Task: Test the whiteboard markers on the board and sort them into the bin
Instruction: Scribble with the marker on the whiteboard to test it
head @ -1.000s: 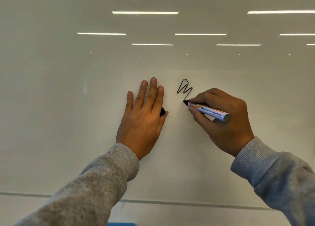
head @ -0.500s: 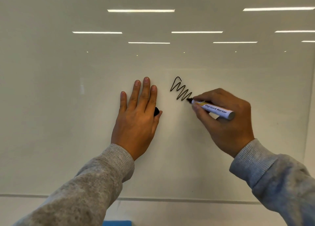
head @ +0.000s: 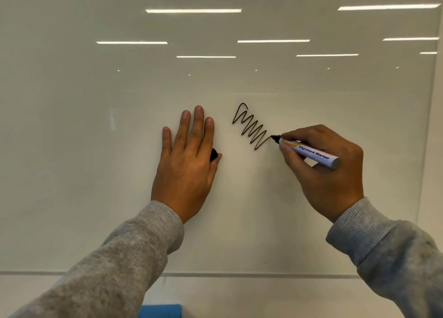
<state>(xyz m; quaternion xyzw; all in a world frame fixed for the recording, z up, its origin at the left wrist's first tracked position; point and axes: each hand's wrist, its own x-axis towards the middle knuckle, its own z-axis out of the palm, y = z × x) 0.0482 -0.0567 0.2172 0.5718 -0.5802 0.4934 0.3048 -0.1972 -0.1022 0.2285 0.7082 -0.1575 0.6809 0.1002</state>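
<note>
Across the whole view: glossy white board (head: 96, 150), upright, with ceiling strip lights (head: 193, 10) mirrored along its 12 o'clock part. Lower edge of the board runs as a thin dark line near 6 o'clock; right edge shows at 3 o'clock.

Two grey knit sleeves come up from 7 and 5 o'clock. Left sleeve (head: 115, 269) is the longer in view; right sleeve (head: 388, 250) has a ribbed cuff at the wrist.

Left hand (head: 187, 164) lies flat against the board just left of centre, fingers straight and together, pointing to 12 o'clock. Its grip is not wrapped round anything, but a small black cap (head: 213, 154) peeks out between thumb and forefinger at the hand's 3 o'clock side, pinned there. How it is held underneath cannot be told.

Right hand (head: 328, 171) sits at 3 o'clock of the left one, well apart from it. Its grip is closed round a marker (head: 311, 153), pinched by thumb and forefinger near the tip, with the barrel lying across the hand and the butt end pointing to 4 o'clock. White barrel, yellow band, printed label.

Black tip touches the board at the lower right end of a black zigzag scribble (head: 251, 128), which runs from 11 o'clock down to the tip.

Blue object (head: 160, 311) at 6 o'clock, cut off by the frame; what it is cannot be told.
</note>
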